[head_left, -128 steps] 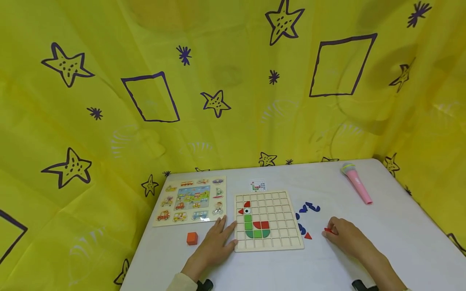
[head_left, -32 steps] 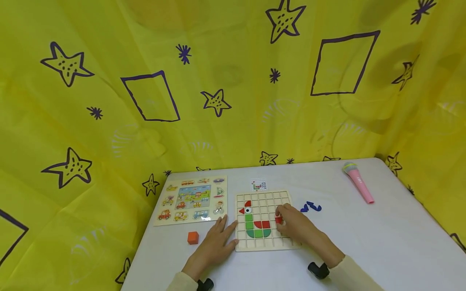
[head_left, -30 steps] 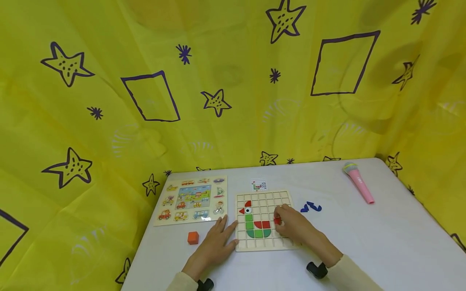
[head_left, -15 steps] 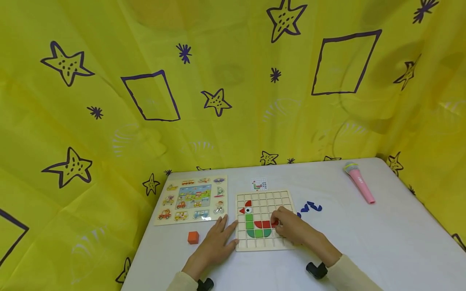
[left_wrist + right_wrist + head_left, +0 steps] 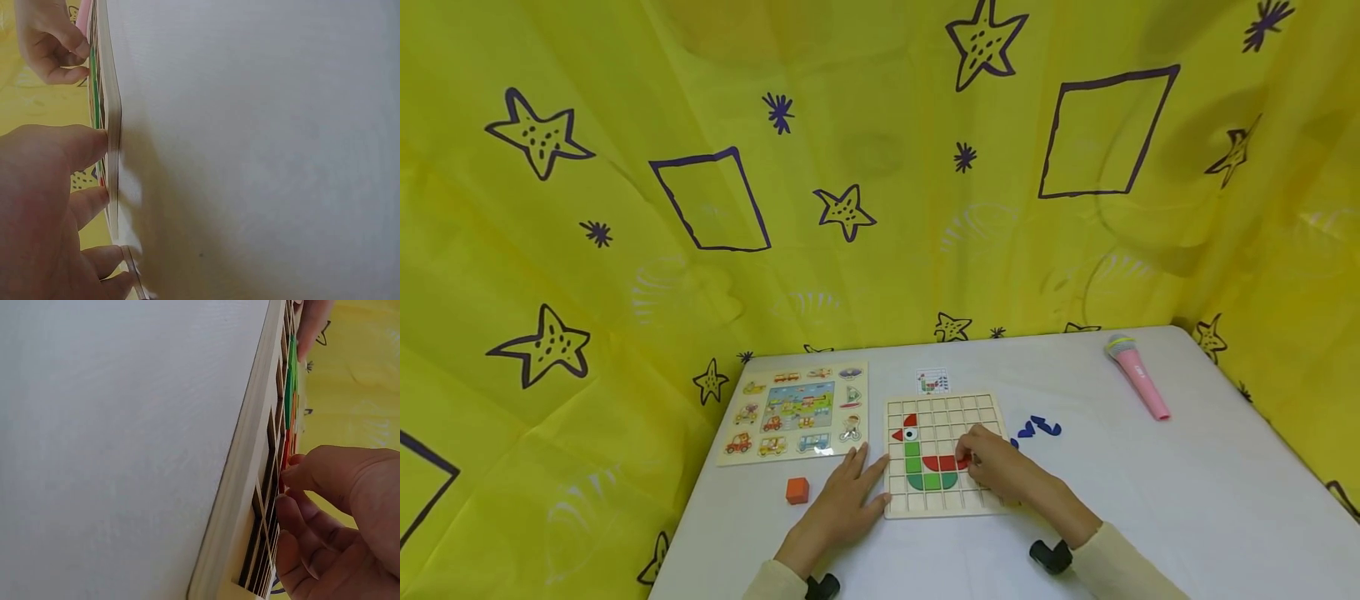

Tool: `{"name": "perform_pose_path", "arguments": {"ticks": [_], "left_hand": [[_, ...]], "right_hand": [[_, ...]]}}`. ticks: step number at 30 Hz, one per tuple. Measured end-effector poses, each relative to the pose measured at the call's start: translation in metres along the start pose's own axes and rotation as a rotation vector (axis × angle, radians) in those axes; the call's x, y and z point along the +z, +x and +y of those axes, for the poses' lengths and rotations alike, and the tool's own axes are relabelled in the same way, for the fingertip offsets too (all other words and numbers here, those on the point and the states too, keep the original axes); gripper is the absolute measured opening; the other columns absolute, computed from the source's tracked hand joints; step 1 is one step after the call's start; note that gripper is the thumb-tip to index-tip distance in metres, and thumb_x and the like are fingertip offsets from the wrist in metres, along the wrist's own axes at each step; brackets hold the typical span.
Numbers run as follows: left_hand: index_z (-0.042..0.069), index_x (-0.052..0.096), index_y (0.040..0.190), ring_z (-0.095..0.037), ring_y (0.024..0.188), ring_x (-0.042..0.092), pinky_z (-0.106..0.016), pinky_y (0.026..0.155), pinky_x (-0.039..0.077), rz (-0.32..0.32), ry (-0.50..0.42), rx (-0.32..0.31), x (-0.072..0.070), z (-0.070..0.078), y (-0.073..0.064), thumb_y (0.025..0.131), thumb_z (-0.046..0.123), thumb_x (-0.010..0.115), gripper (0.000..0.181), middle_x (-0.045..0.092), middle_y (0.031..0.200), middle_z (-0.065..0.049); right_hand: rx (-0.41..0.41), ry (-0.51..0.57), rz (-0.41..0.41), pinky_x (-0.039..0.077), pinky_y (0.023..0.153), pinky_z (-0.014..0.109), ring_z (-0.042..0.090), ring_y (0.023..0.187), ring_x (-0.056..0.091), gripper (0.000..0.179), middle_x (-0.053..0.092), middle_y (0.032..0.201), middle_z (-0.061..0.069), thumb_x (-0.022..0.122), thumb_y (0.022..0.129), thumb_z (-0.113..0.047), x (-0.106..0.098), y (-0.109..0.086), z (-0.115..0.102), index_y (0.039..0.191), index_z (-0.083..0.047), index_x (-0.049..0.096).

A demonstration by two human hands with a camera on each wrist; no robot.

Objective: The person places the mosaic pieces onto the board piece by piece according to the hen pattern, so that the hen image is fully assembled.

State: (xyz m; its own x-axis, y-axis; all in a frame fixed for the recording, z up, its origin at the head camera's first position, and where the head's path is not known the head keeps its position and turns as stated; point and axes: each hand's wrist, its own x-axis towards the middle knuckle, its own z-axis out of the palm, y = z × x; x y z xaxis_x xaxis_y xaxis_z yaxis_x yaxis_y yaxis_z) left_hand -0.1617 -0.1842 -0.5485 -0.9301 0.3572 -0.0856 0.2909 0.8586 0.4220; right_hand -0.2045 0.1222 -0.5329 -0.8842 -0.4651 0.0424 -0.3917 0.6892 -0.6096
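A wooden grid board (image 5: 925,507) lies on the table with red and green tiles forming a bird-like figure. My right hand (image 5: 1000,462) pinches a small red tile (image 5: 964,463) over the grid, right beside the red square (image 5: 948,463); its exact shape is covered by the fingers. In the right wrist view, thumb and fingertips meet on that red tile (image 5: 283,481) at the board's surface. My left hand (image 5: 844,498) lies spread, thumb and index fingertip at the board's left edge. The left wrist view has two more fingertips against another thin board edge (image 5: 129,265).
A vehicle picture puzzle (image 5: 730,454) lies at left, an orange cube (image 5: 797,491) in front of it. Behind the grid stands a small pattern card (image 5: 932,381). Several blue tiles (image 5: 1027,430) lie right of the grid, some hidden by my right hand. A pink microphone (image 5: 1142,383) lies back right.
My right hand has carried the red tile from the table at right onto the grid, then slightly left and down against the red square. My left hand has stayed at the board's edge.
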Motion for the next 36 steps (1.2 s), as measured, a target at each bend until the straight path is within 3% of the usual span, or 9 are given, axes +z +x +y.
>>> {"name": "perform_pose_path", "arguments": {"ticks": [8,14,23,28,36], "left_hand": [[0.027,0.044,0.163,-0.042,0.161,0.021,-0.064,0.126,0.027,-0.003,0.001,-0.001,0.000,0.001,-0.001,0.104,0.048,0.059,0.063,0.025,0.174,-0.016],[0.027,0.044,0.163,-0.042,0.161,0.020,-0.064,0.126,0.028,-0.003,0.000,-0.006,0.000,0.000,-0.001,0.105,0.048,0.058,0.064,0.024,0.174,-0.016],[0.028,0.043,0.163,-0.041,0.162,0.019,-0.063,0.127,0.027,-0.008,0.002,-0.016,0.001,0.000,0.000,0.105,0.047,0.058,0.063,0.023,0.175,-0.014],[0.028,0.043,0.163,-0.040,0.162,0.018,-0.063,0.127,0.027,-0.008,-0.001,-0.020,0.000,0.000,0.001,0.105,0.047,0.058,0.063,0.023,0.175,-0.013],[0.028,0.043,0.163,-0.040,0.162,0.018,-0.063,0.127,0.027,-0.010,-0.002,-0.021,0.001,0.001,0.001,0.105,0.047,0.058,0.063,0.023,0.175,-0.013]], "right_hand": [[0.101,0.008,0.028,0.057,0.088,0.036,0.016,0.098,0.059,0.018,0.062,0.119,0.002,0.068,0.096,0.000,-0.015,-0.011,0.007,0.109,-0.013,0.073],[0.159,0.033,0.033,0.053,0.074,0.034,0.018,0.089,0.055,0.017,0.061,0.112,0.007,0.067,0.096,-0.002,-0.036,-0.027,0.029,0.111,-0.007,0.071],[0.247,0.004,0.007,0.056,0.088,0.047,0.024,0.097,0.059,0.023,0.063,0.105,0.007,0.078,0.091,-0.012,-0.055,-0.055,0.057,0.111,-0.004,0.069],[0.227,0.022,0.004,0.054,0.084,0.041,0.021,0.094,0.056,0.028,0.062,0.101,0.004,0.083,0.088,-0.017,-0.055,-0.070,0.060,0.109,-0.006,0.069],[0.233,0.054,0.029,0.051,0.078,0.031,0.017,0.091,0.053,0.022,0.060,0.103,0.001,0.079,0.091,-0.012,-0.044,-0.084,0.051,0.111,-0.010,0.070]]}}
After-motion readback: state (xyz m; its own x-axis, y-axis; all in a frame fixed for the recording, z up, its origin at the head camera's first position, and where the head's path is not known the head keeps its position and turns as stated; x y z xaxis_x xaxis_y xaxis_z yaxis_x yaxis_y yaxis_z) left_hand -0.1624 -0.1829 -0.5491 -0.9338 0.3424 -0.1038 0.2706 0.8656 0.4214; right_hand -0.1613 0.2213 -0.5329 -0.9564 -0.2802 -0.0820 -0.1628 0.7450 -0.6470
